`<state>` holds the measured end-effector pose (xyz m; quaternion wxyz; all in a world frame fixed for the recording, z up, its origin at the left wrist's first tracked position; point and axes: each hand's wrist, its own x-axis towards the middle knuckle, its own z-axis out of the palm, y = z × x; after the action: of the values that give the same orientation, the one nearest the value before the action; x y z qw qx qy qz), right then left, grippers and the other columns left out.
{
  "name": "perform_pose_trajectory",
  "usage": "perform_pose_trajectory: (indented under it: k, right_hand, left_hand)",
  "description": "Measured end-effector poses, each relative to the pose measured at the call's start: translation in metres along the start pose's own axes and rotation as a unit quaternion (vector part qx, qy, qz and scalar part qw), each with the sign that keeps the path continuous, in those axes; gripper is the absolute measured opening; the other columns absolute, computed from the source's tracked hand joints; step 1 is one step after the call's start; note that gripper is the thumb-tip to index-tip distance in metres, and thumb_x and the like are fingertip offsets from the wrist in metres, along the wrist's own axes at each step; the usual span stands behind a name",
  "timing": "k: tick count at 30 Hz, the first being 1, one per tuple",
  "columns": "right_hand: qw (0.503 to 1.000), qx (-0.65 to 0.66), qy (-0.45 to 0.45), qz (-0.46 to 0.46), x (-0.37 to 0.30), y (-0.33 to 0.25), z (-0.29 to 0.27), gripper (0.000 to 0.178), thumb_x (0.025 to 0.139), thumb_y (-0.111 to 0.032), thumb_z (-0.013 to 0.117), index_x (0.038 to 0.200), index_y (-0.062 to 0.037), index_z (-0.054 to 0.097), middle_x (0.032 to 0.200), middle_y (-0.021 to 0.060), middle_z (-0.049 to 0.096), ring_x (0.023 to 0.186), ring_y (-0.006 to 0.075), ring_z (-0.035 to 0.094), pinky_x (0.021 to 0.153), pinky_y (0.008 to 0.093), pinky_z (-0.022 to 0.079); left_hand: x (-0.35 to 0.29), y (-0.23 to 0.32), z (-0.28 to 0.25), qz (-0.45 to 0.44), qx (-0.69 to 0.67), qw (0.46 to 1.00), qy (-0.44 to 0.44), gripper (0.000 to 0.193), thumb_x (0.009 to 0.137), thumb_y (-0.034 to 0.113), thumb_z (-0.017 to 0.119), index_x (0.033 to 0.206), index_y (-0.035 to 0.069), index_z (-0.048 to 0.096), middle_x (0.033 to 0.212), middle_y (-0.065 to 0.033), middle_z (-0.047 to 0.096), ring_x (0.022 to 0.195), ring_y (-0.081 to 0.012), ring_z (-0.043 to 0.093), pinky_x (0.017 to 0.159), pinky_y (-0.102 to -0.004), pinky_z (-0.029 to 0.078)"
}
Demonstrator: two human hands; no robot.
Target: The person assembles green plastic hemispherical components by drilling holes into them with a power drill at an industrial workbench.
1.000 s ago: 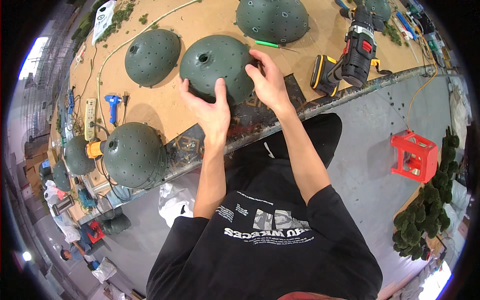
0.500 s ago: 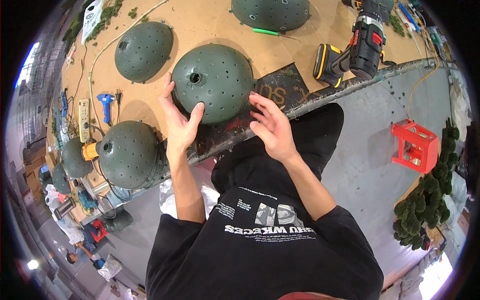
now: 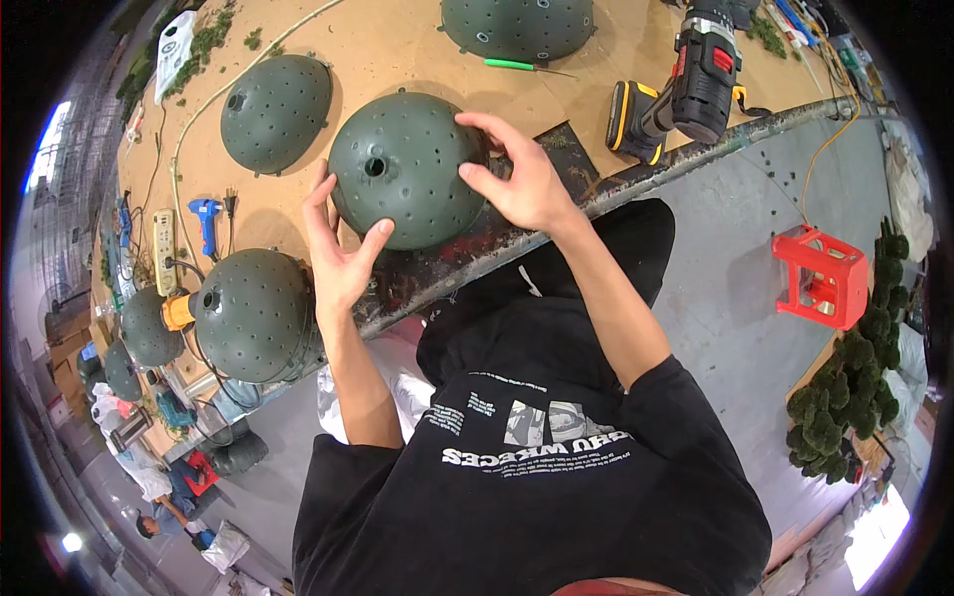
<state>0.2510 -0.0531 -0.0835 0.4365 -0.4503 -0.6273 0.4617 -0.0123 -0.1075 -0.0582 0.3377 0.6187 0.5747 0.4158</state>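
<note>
A dark green perforated dome (image 3: 412,184) sits on the worktable near its front edge, with small holes over its surface and one larger round hole on its upper left. My left hand (image 3: 341,260) grips its lower left side, thumb on the near face and fingers along the left rim. On the dome's right side, my right hand (image 3: 527,184) holds it with thumb and fingers curved over the surface. A dark stained board (image 3: 561,159) lies partly beneath, at the table edge.
Similar domes rest at the left (image 3: 253,316), far left (image 3: 276,114) and back (image 3: 517,25). A green-handled screwdriver (image 3: 510,65) and a cordless drill (image 3: 701,89) lie to the right. A blue glue gun (image 3: 207,223) and power strip (image 3: 165,238) are leftward. A red stool (image 3: 820,278) stands on the floor.
My right hand has moved up and left from beside the dome onto its right side, taking hold. The left hand stays at the lower left; the view has shifted slightly.
</note>
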Motion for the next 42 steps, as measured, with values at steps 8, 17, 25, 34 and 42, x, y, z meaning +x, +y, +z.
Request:
perform_pose_trajectory:
  k: [8, 17, 25, 34, 42]
  right_hand:
    - [0.999, -0.013, 0.043, 0.007, -0.033, -0.019, 0.004, 0.054, 0.085, -0.022, 0.080, 0.133, -0.0059, 0.062, 0.126, 0.0180, 0.064, 0.120, 0.0339, 0.062, 0.104, 0.0410, 0.048]
    - [0.995, -0.061, -0.071, 0.025, -0.010, -0.015, -0.019, 0.070, 0.083, -0.037, 0.083, 0.141, -0.0075, 0.058, 0.135, 0.0188, 0.061, 0.128, 0.0352, 0.058, 0.109, 0.0414, 0.046]
    - [0.987, -0.047, -0.144, -0.061, -0.014, -0.043, -0.028, 0.078, 0.075, -0.018, 0.087, 0.146, -0.0155, 0.057, 0.149, 0.0191, 0.049, 0.137, 0.0346, 0.050, 0.114, 0.0443, 0.041]
    - [0.977, -0.071, -0.179, -0.087, -0.006, -0.048, -0.034, 0.078, 0.073, -0.016, 0.086, 0.146, -0.0268, 0.058, 0.148, 0.0268, 0.044, 0.141, 0.0432, 0.044, 0.115, 0.0465, 0.042]
    - [0.986, -0.028, -0.162, -0.014, -0.003, -0.050, -0.042, 0.066, 0.082, -0.029, 0.083, 0.144, -0.0250, 0.061, 0.147, 0.0238, 0.048, 0.137, 0.0390, 0.049, 0.113, 0.0454, 0.042]
  left_hand:
    - [-0.006, -0.009, -0.011, 0.044, -0.066, 0.995, -0.054, 0.088, 0.076, 0.015, 0.090, 0.148, 0.007, 0.041, 0.167, -0.0221, 0.025, 0.153, -0.0364, 0.030, 0.125, -0.0529, 0.027]
    - [0.001, 0.000, -0.023, 0.028, -0.074, 0.990, -0.115, 0.084, 0.074, 0.014, 0.091, 0.144, 0.006, 0.046, 0.165, -0.0246, 0.029, 0.154, -0.0368, 0.030, 0.126, -0.0519, 0.025]
    - [-0.010, -0.003, -0.025, 0.076, -0.128, 0.984, -0.099, 0.087, 0.065, 0.010, 0.097, 0.138, 0.008, 0.052, 0.164, -0.0278, 0.030, 0.153, -0.0384, 0.032, 0.126, -0.0519, 0.025]
    - [-0.004, 0.004, -0.025, 0.121, -0.083, 0.985, -0.090, 0.086, 0.062, 0.016, 0.100, 0.136, 0.011, 0.056, 0.162, -0.0263, 0.036, 0.152, -0.0398, 0.034, 0.124, -0.0538, 0.027]
    - [0.001, 0.005, -0.013, 0.066, -0.100, 0.991, -0.054, 0.092, 0.068, 0.034, 0.096, 0.144, 0.004, 0.054, 0.160, -0.0234, 0.042, 0.150, -0.0357, 0.039, 0.123, -0.0504, 0.029]
